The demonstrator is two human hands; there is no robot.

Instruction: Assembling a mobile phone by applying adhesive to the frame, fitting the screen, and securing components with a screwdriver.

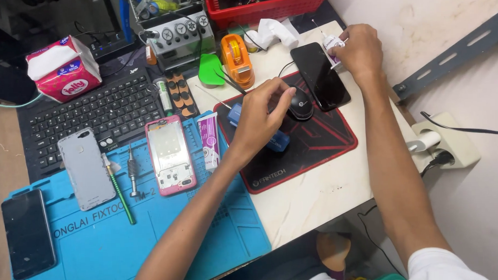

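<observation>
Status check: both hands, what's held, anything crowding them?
Left hand on black mouse. Right hand pinching small glue tube. Black phone lies between them.

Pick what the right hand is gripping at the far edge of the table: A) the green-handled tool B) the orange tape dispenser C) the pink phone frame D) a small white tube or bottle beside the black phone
D: the right hand closes around a small white tube next to the black phone, while the left hand sits by the black mouse on the mouse pad.
</observation>
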